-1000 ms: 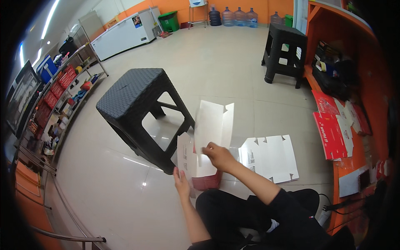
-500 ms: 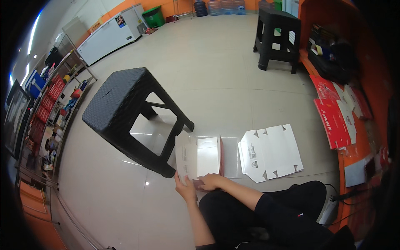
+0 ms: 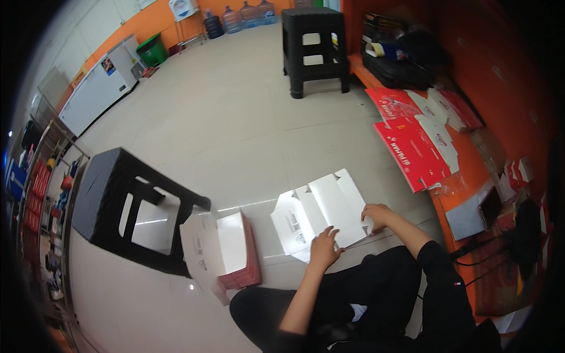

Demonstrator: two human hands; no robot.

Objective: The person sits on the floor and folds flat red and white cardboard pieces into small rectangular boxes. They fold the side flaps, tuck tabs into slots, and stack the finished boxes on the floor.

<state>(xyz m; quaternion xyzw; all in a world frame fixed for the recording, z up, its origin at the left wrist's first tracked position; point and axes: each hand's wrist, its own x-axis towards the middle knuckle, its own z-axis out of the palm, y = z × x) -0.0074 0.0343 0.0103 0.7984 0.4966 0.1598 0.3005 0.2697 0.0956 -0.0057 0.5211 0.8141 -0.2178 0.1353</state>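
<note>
A flat white cardboard box blank (image 3: 321,206) with slots and notches lies on the floor in front of me. My left hand (image 3: 325,249) is at its near edge, fingers bent and apart, touching the cardboard. At its right corner is my right hand (image 3: 379,216), with the thumb and fingers apart around the notched edge. To the left sits a stack of folded boxes (image 3: 242,276) with red sides and a white top. A raised white flap (image 3: 203,244) leans out from that stack toward the stool.
A black plastic stool (image 3: 126,203) stands at the left, another stool (image 3: 315,53) farther back. Red and white box blanks (image 3: 406,150) lie on the orange shelf (image 3: 456,215) at the right. A chest freezer (image 3: 100,88), a green bin (image 3: 153,50) and water jugs (image 3: 250,15) line the far wall.
Both hands have left the stack of boxes on the left and moved right to the flat white blank. The view has turned right, so the stools and stack appear farther left.
</note>
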